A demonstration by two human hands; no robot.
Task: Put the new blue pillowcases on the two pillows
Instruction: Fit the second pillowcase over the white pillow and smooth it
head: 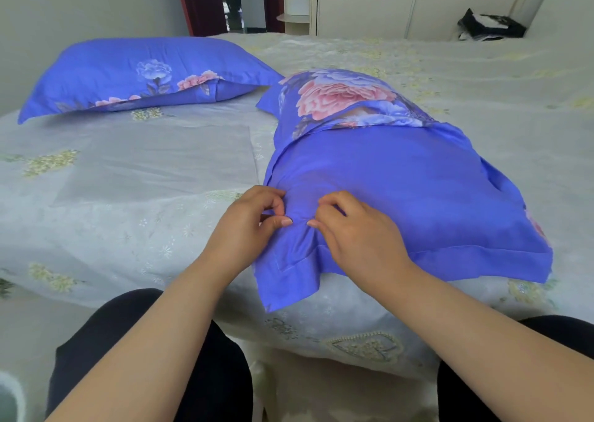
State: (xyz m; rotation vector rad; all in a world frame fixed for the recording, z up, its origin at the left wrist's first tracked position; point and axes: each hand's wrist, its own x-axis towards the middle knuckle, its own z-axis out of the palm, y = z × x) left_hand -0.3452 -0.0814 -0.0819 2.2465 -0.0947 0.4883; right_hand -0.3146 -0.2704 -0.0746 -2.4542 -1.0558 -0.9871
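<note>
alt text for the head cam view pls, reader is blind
Both hands, left hand and right hand, pinch the fabric of a blue floral pillowcase on the near pillow. A second covered pillow lies farther back on the bed.

Near pillow on bed right; far pillow behind, left, apart

- The bare left hand curled, thumb and fingers pinching a fold of blue cotton pillowcase.
- The right hand, just beside it, pinched the same fold.
</note>
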